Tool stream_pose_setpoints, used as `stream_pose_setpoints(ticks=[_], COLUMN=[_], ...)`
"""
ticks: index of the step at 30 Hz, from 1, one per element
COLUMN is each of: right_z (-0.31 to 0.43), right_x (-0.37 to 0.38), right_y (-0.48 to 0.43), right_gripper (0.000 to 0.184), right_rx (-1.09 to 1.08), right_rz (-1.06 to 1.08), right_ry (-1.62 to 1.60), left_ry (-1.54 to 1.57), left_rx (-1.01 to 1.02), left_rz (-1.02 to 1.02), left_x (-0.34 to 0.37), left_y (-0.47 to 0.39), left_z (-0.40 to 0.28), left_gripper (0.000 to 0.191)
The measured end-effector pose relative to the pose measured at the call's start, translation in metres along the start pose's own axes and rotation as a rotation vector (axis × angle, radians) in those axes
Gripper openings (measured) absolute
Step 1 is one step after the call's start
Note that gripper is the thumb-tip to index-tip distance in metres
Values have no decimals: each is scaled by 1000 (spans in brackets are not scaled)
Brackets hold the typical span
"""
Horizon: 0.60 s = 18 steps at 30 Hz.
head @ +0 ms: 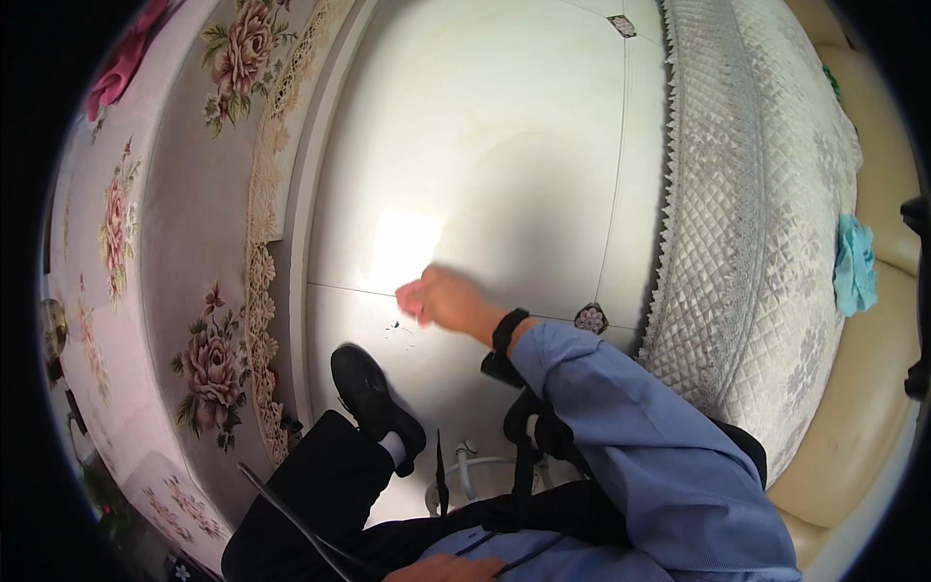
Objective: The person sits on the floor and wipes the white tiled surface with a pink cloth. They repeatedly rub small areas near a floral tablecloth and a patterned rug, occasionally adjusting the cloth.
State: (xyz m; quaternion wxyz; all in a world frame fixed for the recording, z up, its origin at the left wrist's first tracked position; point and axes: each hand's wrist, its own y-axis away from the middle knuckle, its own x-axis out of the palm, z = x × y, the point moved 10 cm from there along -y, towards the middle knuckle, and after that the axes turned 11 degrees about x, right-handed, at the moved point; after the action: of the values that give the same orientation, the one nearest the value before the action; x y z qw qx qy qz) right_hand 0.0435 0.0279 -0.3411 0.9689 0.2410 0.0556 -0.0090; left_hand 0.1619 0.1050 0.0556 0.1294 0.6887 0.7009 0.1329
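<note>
My right hand (454,302), with a black band at its wrist, is closed around a pink cloth (412,300) above the pale floor tiles (473,160). Just below the cloth, small dark bits (397,328) lie on the floor. My left hand (445,568) rests low at the bottom edge, near my blue shirt; its fingers are partly cut off by the frame, and whether it holds anything is not visible.
A flower-patterned cloth with a lace edge (263,218) hangs at the left. On the right a quilted cover (716,182) lies over a beige sofa (836,451), with a turquoise cloth (856,265) on it. My black shoe (371,393) is on the floor near white metal legs (465,469).
</note>
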Motion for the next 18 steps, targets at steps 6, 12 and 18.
stream_pose_setpoints(ticks=[6,12,18], right_z=[-16,-37,-74], right_x=[6,-196,-257], right_y=[44,62,94], right_gripper=[17,31,37], right_rx=[448,492,501], right_rz=[371,-244,-304], right_ry=[-157,-424,-701], left_ry=[-30,-7,-22], left_rx=[42,100,58], left_rz=[48,43,30], left_x=[20,24,17], left_y=[14,7,0], left_z=[1,-7,-8], left_gripper=[27,29,29])
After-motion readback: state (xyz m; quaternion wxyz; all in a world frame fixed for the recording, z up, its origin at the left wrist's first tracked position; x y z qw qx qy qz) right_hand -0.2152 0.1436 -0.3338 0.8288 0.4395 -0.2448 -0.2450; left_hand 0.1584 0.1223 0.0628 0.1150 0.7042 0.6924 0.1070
